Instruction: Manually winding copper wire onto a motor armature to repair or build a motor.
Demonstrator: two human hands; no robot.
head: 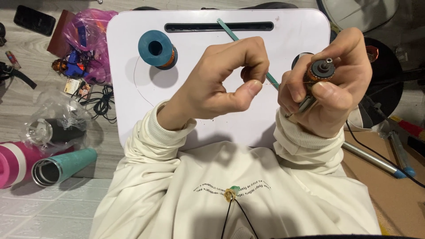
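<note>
- Spreading across the person's lap, a white lap tray (133,110) with rounded corners carries the work; a long dark slot (219,27) runs near its far edge.
- On the tray's left part stands a teal spool (157,48) wound with copper-coloured wire, upright, well apart from both hands.
- The left hand (221,84) hovers over the middle of the tray, thumb and forefinger pinched together on a thin wire (283,84), the other fingers curled in.
- The right hand (330,84) is closed round a small motor rotor (319,71), its copper windings and metal shaft end showing between thumb and forefinger above the tray's right edge.
- The wire runs taut between the pinched left fingers and the rotor.
- A thin teal strip (230,32) slants from the slot down behind the hands; how it is held cannot be told.
- Grey wood-look floor surrounds the tray. On the left lie a teal tumbler (62,166) on its side, a pink bottle (13,161), a crumpled clear plastic bag (55,119), black cables (102,104) and a purple bag (90,31) of odds and ends.
- On the right, a brown board (394,194) holds tools and a metal rod (369,158).
- Bare tray shows left of the hands and along the near edge, beside the cream sleeves (164,128).
</note>
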